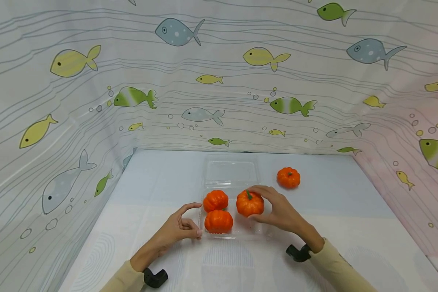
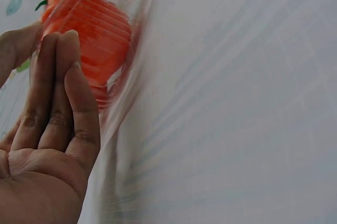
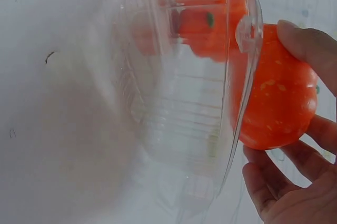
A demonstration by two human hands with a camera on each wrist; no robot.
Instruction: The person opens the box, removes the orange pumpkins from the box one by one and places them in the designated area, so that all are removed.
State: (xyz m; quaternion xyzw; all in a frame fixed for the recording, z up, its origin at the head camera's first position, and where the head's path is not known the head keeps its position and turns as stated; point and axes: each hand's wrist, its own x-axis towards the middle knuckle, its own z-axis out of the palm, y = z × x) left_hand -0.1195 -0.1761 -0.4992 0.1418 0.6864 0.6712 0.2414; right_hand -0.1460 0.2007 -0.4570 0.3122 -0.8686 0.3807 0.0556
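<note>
While the right hand (image 1: 279, 210) grips an orange mini pumpkin (image 1: 249, 205) over the clear clamshell container's (image 1: 245, 229) right half, the left hand (image 1: 177, 228) — fingers spread from thumb — touches its left side; two pumpkins (image 1: 219, 222) sit inside, left.

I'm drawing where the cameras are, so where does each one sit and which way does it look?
Head: worn there, facing forward and down at four pumpkins and a clear box; left hand, right hand and sleeves show.
Left wrist: worn there, facing orange through the clear box's side; the left hand shows.
Right wrist: worn there, facing the clear box's side and the held pumpkin; the right hand shows.
Head and right wrist share the held pumpkin.
</note>
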